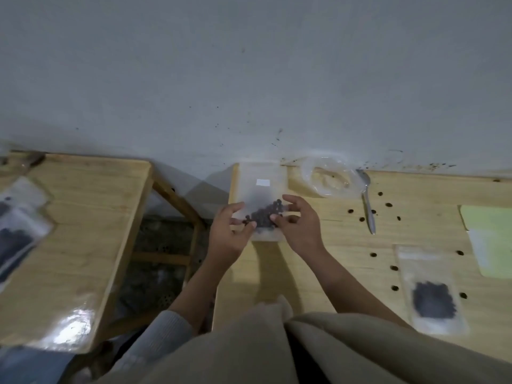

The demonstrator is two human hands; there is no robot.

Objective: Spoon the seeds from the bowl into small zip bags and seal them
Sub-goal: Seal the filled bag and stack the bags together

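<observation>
Both hands meet at the middle of the view on one small clear zip bag (260,200). The left hand (228,231) pinches the bag's left edge between thumb and curled fingers; the right hand (297,225) pinches its right side the same way, thumb tip on the plastic. Dark round seeds (266,214) sit bunched in the bag's lower half, between the two thumbs, and a white label patch shows near its far end.

At 4 o'clock from the hands, nearer the person, a filled zip bag (430,295) lies flat on the wooden table (346,245), its dark seeds pooled in the middle. Loose seeds (393,268) dot the boards around it. At 3 o'clock a pale green sheet (490,234) lies at the table's right edge. At 2 o'clock a metal spoon (368,206) rests on the table, bowl end toward the wall (249,79), just beside a crumpled clear plastic bag (328,176) at 1 o'clock. At 9 o'clock, on a separate wooden bench (83,231), more filled bags (19,228) lie stacked.
</observation>
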